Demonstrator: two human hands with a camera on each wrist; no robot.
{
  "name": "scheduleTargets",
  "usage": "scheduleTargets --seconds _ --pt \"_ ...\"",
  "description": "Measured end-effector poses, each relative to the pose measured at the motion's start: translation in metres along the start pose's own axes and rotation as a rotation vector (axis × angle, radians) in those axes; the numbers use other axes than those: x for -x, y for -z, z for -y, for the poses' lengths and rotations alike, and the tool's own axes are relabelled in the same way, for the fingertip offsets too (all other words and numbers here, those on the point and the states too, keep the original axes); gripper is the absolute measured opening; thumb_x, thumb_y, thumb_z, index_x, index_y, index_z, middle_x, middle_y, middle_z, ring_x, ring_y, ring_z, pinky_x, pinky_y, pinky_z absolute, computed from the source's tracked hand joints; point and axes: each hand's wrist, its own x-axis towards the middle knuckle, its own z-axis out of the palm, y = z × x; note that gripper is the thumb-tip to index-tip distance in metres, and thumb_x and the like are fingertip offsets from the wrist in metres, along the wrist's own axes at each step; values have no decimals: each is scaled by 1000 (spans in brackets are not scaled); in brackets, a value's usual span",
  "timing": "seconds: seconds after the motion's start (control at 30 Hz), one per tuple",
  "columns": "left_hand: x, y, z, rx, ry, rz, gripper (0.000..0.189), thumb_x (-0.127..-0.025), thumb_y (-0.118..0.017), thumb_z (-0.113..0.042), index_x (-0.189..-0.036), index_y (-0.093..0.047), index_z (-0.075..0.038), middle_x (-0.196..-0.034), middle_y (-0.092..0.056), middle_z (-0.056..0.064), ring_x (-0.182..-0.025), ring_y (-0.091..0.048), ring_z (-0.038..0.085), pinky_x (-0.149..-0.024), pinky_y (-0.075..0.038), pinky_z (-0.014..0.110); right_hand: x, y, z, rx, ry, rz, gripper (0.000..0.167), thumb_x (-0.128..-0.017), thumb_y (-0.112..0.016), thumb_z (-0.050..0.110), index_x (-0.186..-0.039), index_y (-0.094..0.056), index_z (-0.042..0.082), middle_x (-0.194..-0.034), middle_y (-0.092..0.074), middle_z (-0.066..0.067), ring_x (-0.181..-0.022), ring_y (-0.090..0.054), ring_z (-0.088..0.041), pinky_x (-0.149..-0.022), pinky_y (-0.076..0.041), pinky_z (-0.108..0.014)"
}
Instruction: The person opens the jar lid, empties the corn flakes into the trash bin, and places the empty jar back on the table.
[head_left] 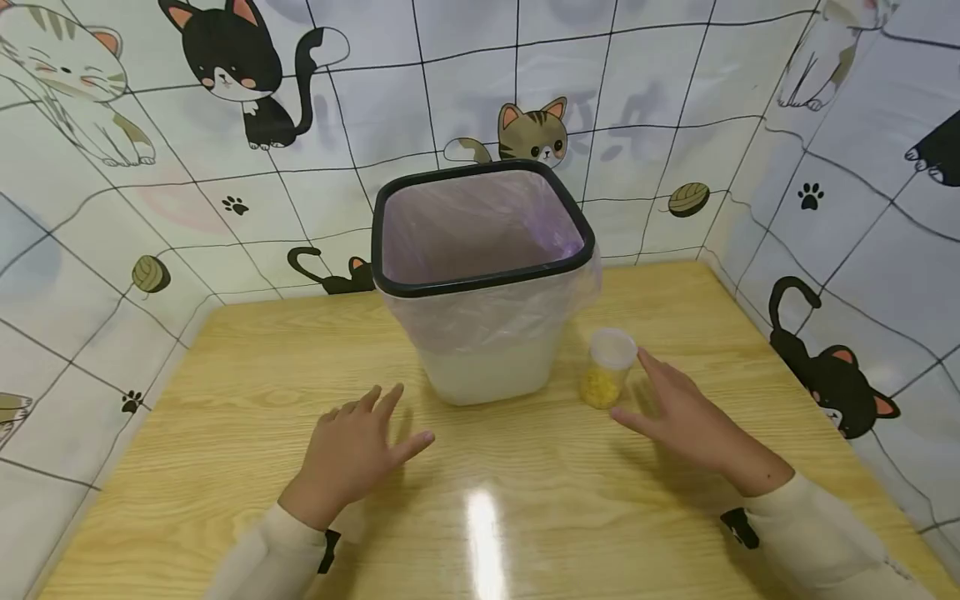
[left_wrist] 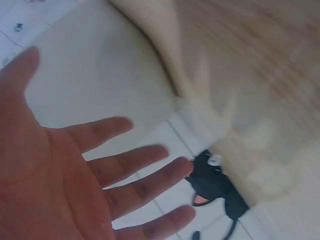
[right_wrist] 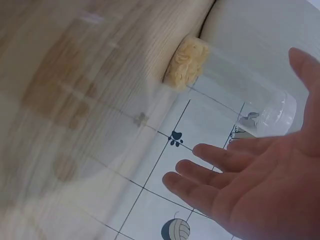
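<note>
1. Yellow pieces (head_left: pixel 601 387) are filling the lower part of the clear jar (head_left: pixel 607 371), which is standing on the counter (head_left: pixel 247 375) between the right grip's thumb and fingers.
2. The right grip (head_left: pixel 686 417) is showing spread fingers, pinching nothing; whether a fingertip is already touching the jar, I cannot tell. A careless brush near the top could be tipping it, because the push would be landing well above the base.
3. A whitish lid (head_left: pixel 614 345) is covering the jar beside the right fingertips. How tightly it is sitting is not showing; if loose, it could be popping off in a fall and letting the pieces scatter.
4. The bin (head_left: pixel 487 375) is standing beyond and inward of the right grip, near the jar. Thumb and fingers closing unevenly could be shoving the jar against it.
5. Thin liner (head_left: pixel 480 321) is hanging over the bin's outside, facing both grips, so a wide sweep could be snagging it.
6. The left grip (head_left: pixel 352 454) is hovering spread and holding nothing, across from the jar, so it would probably be steadying a topple too late.
</note>
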Motion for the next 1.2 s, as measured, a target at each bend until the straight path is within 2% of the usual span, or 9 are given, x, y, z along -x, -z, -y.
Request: scheduleTargets --seconds 0.07,0.17,0.33,0.47,0.57,0.73,0.9,1.0,1.2 --pt "0 1 -8 8 -30 -38 82 -87 -44 -79 -137 -60 -14 -133 -65 15 -107 -67 43 -88 -51 61 -4 0 0 -37 9 -17 107 -92 -65 51 -159 3 4 -161 -15 -32 -145 -18 -56 -106 -25 -75" --pt "0 2 -21 17 -79 -103 68 -89 -51 -72 -119 -69 -15 -114 -73 7 -90 -71 32 -75 -55 49 -11 -2 -4 -90 -8 -37 106 -91 -69 46 -160 1 5 -161 -19 -30 -146 -21 -53 -108 -25 -73" --pt "-4 4 -44 32 -186 -160 55 -90 -53 -69 -106 -71 -19 -94 -73 -3 -72 -67 18 -62 -50 34 -19 -11 -10 -161 -36 -50 100 -91 -70 42 -161 -5 12 -159 -30 -26 -141 -31 -54 -103 -31 -74" --pt "-9 4 -58 48 -289 -247 45 -88 -60 -65 -95 -71 -21 -84 -69 -9 -61 -59 10 -55 -44 26 -25 -18 -10 -222 -20 -64 94 -91 -71 37 -160 -13 11 -154 -39 -22 -139 -38 -49 -104 -36 -69" --pt "-13 4 -65 68 -332 -295 40 -87 -64 -62 -87 -68 -22 -76 -65 -12 -55 -53 5 -51 -40 22 -27 -19 -7 -264 -20 -68 90 -91 -73 35 -158 -19 10 -149 -44 -20 -136 -44 -46 -102 -43 -63" --pt "-17 4 -66 116 -338 -297 37 -86 -67 -59 -86 -68 -22 -75 -67 -12 -54 -53 5 -50 -40 22 -34 -20 -3 -293 -6 -66 80 -90 -74 33 -151 -30 6 -138 -51 -19 -124 -56 -45 -87 -55 -47" --pt "-20 8 -60 139 -296 -274 34 -88 -67 -57 -91 -71 -24 -79 -68 -12 -59 -58 7 -52 -43 23 -44 -22 2 -274 50 -72 67 -87 -77 27 -141 -44 6 -127 -59 -18 -110 -64 -36 -84 -57 -41" --pt "-21 11 -56 139 -285 -287 33 -87 -68 -56 -93 -71 -23 -78 -67 -13 -58 -57 7 -52 -42 24 -43 -23 11 -276 73 -43 64 -85 -79 27 -138 -50 8 -124 -62 -16 -104 -66 -30 -79 -57 -37" --pt "-25 14 -59 193 -368 -356 36 -87 -69 -53 -103 -68 -21 -80 -68 -10 -61 -59 7 -55 -46 25 -33 -26 43 -264 178 4 63 -82 -82 28 -136 -55 12 -122 -67 -6 -106 -65 -21 -86 -55 -40"
